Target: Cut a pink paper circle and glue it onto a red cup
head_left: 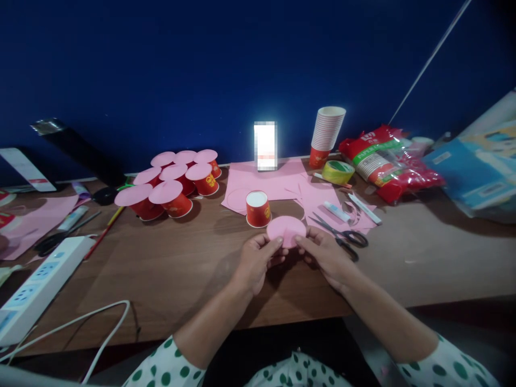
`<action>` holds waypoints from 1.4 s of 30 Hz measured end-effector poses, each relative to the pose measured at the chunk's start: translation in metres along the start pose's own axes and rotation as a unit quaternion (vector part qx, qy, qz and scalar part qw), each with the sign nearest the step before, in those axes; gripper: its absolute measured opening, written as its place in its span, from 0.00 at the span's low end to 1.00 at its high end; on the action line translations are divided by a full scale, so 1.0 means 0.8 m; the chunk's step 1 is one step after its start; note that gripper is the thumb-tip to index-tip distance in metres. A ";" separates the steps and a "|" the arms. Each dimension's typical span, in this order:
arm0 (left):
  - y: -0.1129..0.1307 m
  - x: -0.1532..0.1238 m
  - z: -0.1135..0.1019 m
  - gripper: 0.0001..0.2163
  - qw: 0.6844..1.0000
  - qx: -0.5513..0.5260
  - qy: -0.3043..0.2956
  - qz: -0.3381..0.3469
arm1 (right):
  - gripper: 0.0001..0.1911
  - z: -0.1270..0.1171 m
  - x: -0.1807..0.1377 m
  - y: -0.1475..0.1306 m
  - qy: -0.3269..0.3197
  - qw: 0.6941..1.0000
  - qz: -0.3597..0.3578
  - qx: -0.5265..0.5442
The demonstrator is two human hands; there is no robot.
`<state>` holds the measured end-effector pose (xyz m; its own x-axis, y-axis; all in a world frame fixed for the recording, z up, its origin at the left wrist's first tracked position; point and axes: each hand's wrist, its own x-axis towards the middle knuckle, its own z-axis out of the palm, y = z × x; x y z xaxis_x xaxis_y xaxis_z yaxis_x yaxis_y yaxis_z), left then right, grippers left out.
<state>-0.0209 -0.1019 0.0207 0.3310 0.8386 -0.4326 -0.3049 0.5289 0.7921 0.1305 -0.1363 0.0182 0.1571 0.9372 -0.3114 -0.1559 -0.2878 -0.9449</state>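
A round pink paper disc [286, 228] is held between my two hands above the table. My left hand [260, 259] pinches its left side, thumb on top and fingers beneath. On the right edge, my right hand [322, 252] grips it the same way. Just beyond the disc, to the left, stands a red paper cup [258, 210] turned upside down, its white base facing up. Black scissors [342, 234] lie open-bladed to the right of my right hand, partly over pink paper scraps.
Several upturned red cups topped with pink discs [173, 173] stand back left. Pink paper sheets [268, 185], a lit screen [265, 145], a cup stack [328, 129], yellow tape [338, 172] and a red cup bag [387, 161] sit behind. A power strip [44, 285] lies left.
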 end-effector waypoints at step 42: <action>-0.012 0.003 -0.007 0.20 0.996 0.042 -0.052 0.053 | 0.20 0.007 -0.004 0.005 -0.052 0.996 -0.025 0.067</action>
<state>-0.0226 -0.1044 0.0099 0.3928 0.8691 -0.3005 -0.2682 0.4209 0.8666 0.1238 -0.1392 0.0160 0.0681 0.9671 -0.2452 -0.2804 -0.2173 -0.9350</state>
